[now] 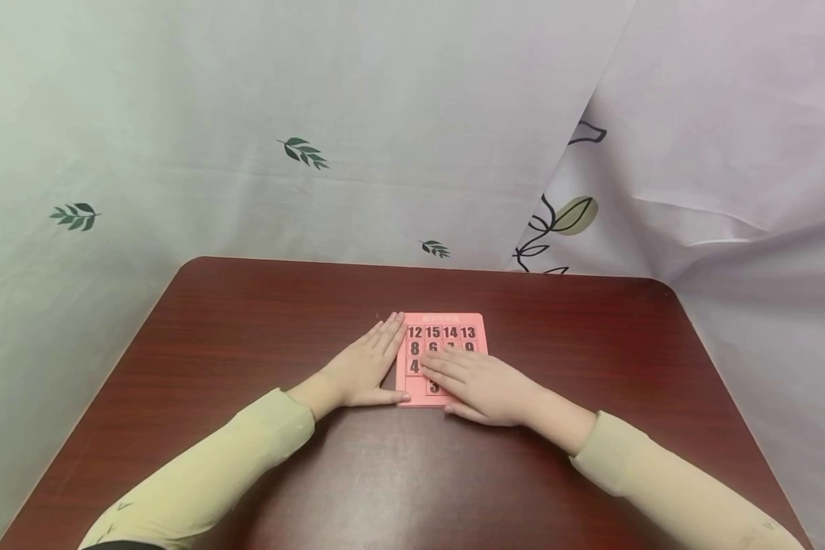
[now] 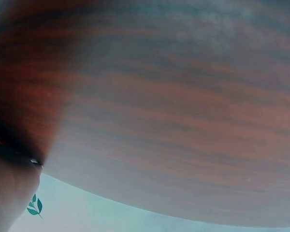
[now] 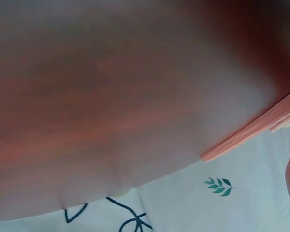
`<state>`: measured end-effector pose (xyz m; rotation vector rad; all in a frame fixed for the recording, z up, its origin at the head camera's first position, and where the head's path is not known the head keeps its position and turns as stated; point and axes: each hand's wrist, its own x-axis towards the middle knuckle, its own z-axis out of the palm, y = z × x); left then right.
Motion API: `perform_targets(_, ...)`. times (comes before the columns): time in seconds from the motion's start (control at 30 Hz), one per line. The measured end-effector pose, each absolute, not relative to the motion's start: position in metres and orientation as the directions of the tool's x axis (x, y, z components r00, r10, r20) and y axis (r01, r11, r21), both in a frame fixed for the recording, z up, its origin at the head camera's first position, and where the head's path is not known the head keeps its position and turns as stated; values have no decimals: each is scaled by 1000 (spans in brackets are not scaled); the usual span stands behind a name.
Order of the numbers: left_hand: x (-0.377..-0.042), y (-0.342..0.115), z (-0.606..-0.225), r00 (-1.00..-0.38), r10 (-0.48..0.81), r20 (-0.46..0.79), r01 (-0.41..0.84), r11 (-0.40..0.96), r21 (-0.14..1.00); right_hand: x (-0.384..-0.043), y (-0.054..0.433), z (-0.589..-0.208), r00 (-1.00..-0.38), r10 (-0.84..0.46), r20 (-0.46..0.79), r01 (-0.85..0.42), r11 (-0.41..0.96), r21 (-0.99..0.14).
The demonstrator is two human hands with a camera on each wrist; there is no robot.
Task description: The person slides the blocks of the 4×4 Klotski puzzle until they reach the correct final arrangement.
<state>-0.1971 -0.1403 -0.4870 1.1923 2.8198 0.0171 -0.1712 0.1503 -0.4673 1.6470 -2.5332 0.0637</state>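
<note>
Pale fabric (image 1: 385,92) printed with leaves hangs at twelve o'clock behind the reddish-brown bench (image 1: 344,473). The right hand (image 1: 495,386) comes in from four o'clock over a pink number puzzle (image 1: 467,318), which lies near the bench's middle; its fingers are extended, close together, covering several tiles. The left hand (image 1: 364,370) lies at nine o'clock, straight fingers along the frame's edge, thumb spread away towards seven; neither hand looks clamped on anything. Smallest are the tile marked 4 (image 1: 415,367) and the gap (image 1: 415,386) at its six o'clock. A sideways push could skid the whole frame if the left hand braces weakly, and a skewed press might jam a tile. Only the head view shows numbers; the right wrist view adds the frame's thin side, the left mostly blurred bench.
</note>
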Motion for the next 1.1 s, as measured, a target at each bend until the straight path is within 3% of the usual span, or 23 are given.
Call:
perform_targets(0.33, -198, -144, -488, -692, 720, -43, 719, 694, 44, -153, 173, -475, -349, -928, 133, -928, 362, 92)
perform_targets(0.67, -197, -143, -488, -694, 717, -60, 715, 697, 54, -156, 157, -474, -300, -943, 142, -942, 316, 108)
perform_targets(0.93, -198, -142, -489, -695, 716, -62, 713, 698, 65, -159, 145, -472, -316, -942, 115, -940, 327, 96)
perform_targets(1.1, -198, -141, -490, -696, 715, -60, 713, 699, 58, -159, 156, -466, -365, -921, 136, -925, 376, 61)
